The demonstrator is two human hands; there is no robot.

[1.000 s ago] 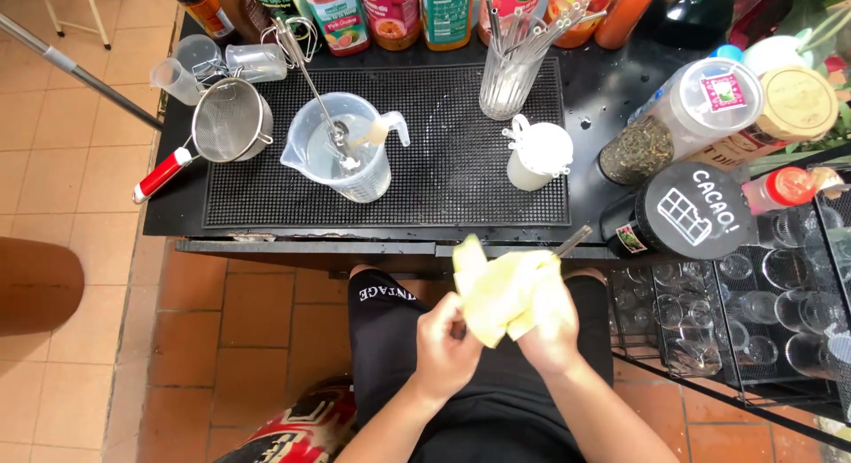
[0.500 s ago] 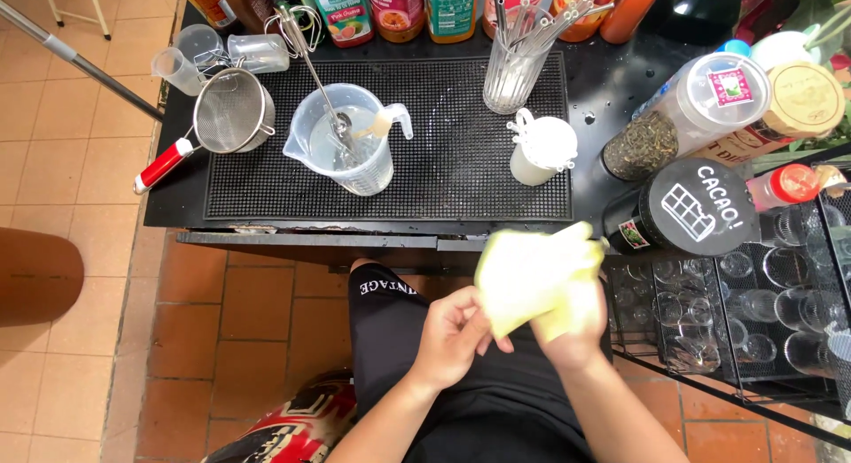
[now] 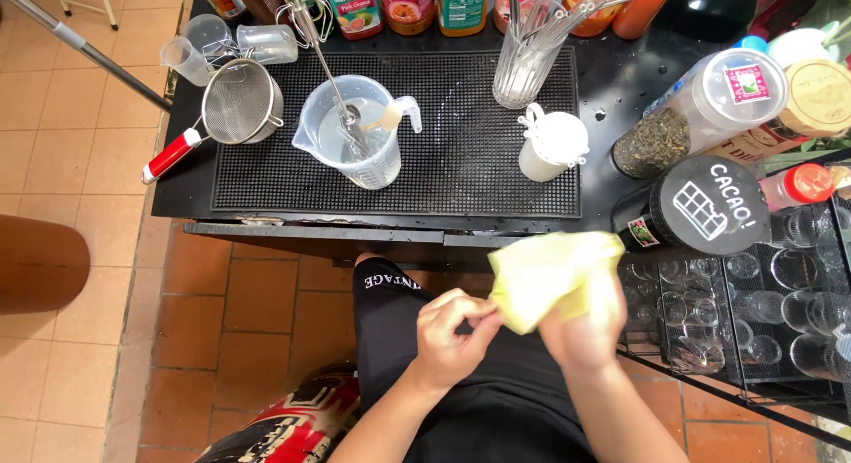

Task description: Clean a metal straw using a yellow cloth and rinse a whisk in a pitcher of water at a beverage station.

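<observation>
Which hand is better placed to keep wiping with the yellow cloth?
Right, probably. The right hand is wrapped in the yellow cloth, which covers its fingers, while the left hand only pinches the cloth's lower corner.

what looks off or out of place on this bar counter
A clear cup lies tipped on its side at the counter's back left, beside the strainer. A few droplets sit by the white lidded jug. Otherwise nothing stands out.

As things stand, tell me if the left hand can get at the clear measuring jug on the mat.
Probably yes, once freed. The left hand pinches the yellow cloth together with the right hand. The measuring jug stands on the black mat ahead, with bare mat and the counter edge between them.
</observation>
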